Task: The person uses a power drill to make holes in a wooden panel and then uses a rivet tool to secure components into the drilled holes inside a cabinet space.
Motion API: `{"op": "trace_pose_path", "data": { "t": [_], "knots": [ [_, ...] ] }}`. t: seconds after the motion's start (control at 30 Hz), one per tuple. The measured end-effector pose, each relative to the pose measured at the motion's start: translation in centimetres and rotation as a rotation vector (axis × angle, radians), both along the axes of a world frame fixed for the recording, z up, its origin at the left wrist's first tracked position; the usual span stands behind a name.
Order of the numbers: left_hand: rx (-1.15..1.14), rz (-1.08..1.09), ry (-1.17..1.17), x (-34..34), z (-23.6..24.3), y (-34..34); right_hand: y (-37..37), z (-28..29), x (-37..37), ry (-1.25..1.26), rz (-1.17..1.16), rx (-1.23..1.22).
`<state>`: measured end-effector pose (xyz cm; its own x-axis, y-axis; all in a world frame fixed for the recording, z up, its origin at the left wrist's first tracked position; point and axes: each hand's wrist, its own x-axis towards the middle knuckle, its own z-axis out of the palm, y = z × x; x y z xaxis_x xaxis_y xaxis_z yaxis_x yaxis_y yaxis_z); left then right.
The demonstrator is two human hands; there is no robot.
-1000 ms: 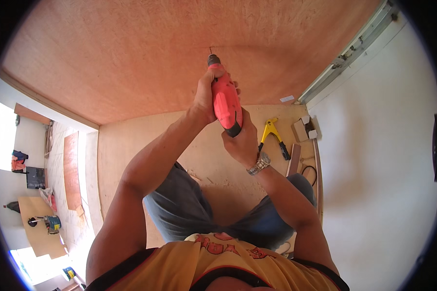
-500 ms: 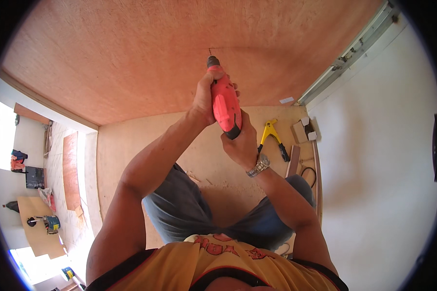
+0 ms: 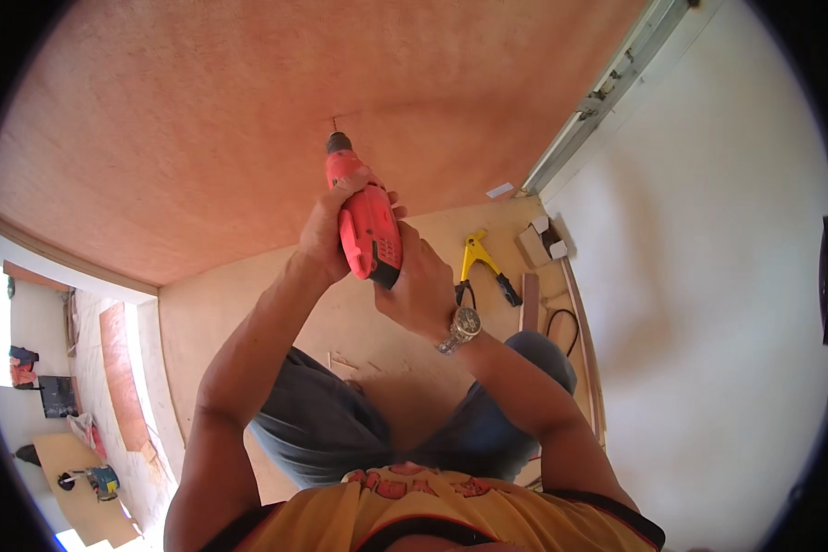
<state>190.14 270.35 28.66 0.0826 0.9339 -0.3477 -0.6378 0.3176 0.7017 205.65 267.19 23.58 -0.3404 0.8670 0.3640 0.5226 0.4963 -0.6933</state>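
Observation:
A red power drill [image 3: 370, 225] with a black chuck [image 3: 339, 143] points away from me at a large reddish plywood panel [image 3: 202, 120]. Its thin bit [image 3: 334, 123] meets the panel's face; whether the tip has gone into the wood is too small to tell. Wrapped round the front part of the drill body is my left hand [image 3: 325, 235], thumb on top. My right hand [image 3: 421, 287], with a metal watch on the wrist, grips the drill's rear from the right; most of its fingers are hidden behind the tool.
Right of my hands, a yellow hand riveter [image 3: 474, 250] with black grips lies on the plywood floor near an open small box [image 3: 535, 244] and wood strips [image 3: 530, 302]. A metal rail [image 3: 589, 110] joins panel and white wall [image 3: 690, 276]. Wood scraps [image 3: 345, 361] lie between my legs.
The whole view has shifted, so the drill and both hands appear farther left and slightly lower. The drill has tilted a little, showing more of its vented side. Both hands keep their grip.

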Motion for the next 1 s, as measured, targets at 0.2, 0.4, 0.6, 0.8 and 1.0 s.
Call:
{"op": "trace_pose_path", "data": {
  "t": [0.2, 0.4, 0.6, 0.8, 1.0],
  "knots": [
    [0.02, -0.011, -0.124, -2.0, -1.6, 0.4, -0.8, 0.8, -1.8, 0.001, -0.006, -0.077],
    [-0.006, -0.004, -0.135, -2.0, -1.5, 0.6, -0.7, -0.1, -1.8, -0.071, -0.001, -0.034],
    [0.06, -0.002, -0.106, -2.6, -2.3, 1.1, -0.4, -1.3, -2.4, 0.01, 0.012, 0.039],
    [0.066, -0.017, -0.119, -2.6, -2.5, 1.0, -0.4, -1.5, -2.7, 0.087, 0.031, 0.051],
    [0.053, 0.011, -0.109, -2.9, -2.5, 0.6, -1.0, -0.9, -2.9, 0.009, 0.02, -0.084]
  ]
}}
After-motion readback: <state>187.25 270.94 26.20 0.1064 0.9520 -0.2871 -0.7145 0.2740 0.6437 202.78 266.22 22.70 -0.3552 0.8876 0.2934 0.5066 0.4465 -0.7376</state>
